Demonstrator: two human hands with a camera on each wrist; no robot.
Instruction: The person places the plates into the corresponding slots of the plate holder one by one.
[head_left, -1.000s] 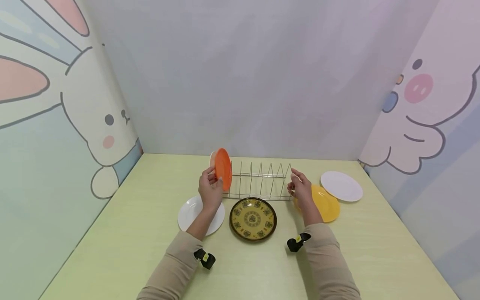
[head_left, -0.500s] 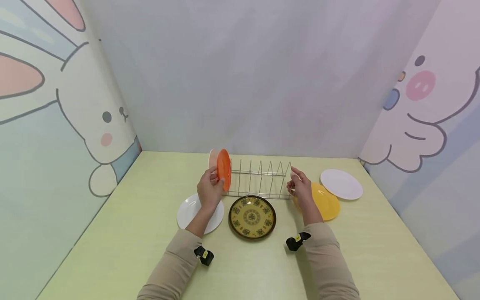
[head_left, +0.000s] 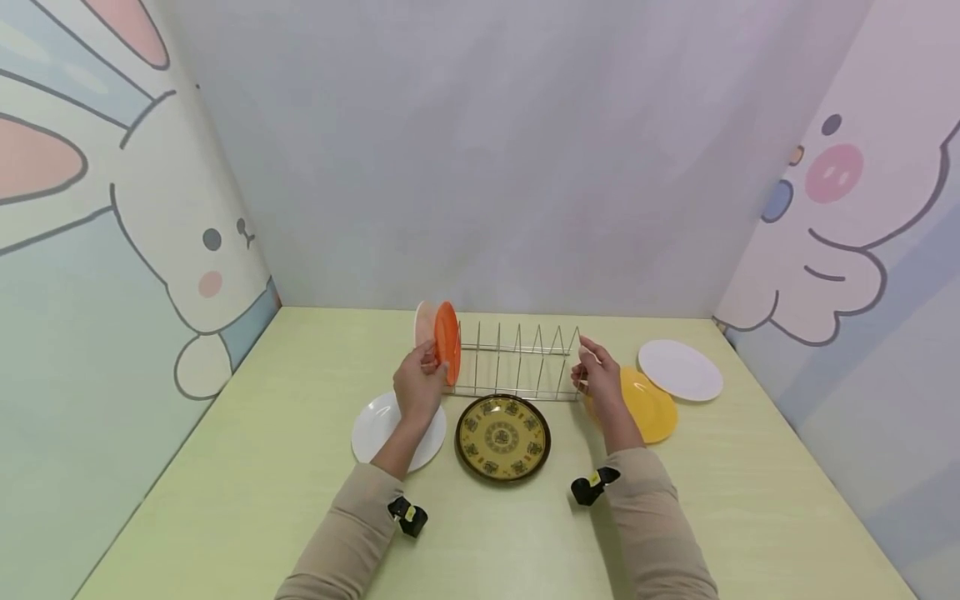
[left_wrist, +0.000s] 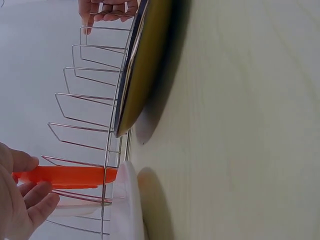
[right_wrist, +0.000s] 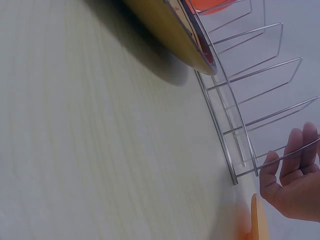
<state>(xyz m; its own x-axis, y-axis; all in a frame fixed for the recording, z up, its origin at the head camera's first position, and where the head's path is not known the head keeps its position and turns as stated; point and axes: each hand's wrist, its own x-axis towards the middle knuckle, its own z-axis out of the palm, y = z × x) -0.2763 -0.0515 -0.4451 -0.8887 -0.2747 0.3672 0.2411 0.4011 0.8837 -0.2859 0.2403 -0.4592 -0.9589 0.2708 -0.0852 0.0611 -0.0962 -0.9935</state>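
Observation:
My left hand (head_left: 420, 385) pinches an orange plate (head_left: 447, 343), which stands on edge in the left end of a wire dish rack (head_left: 517, 350). In the left wrist view the thumb is on one side of the orange plate (left_wrist: 70, 176) and the fingers on the other. Just left of it a pale plate (head_left: 423, 323) stands upright in the rack, partly covered by hand and orange plate. My right hand (head_left: 602, 379) grips the end wire at the rack's right; the right wrist view shows curled fingers (right_wrist: 295, 150) around that wire.
A brown-rimmed patterned plate (head_left: 502, 437) lies in front of the rack. A white plate (head_left: 375, 425) lies under the left forearm. On the right, a yellow plate (head_left: 651, 408) sits beside the right hand, with a pinkish-white plate (head_left: 680, 370) behind it. Walls border the table.
The orange plate has turned more edge-on and parted slightly from the pale plate, which shows more now. My left hand has shifted slightly left; the right hand keeps its grip.

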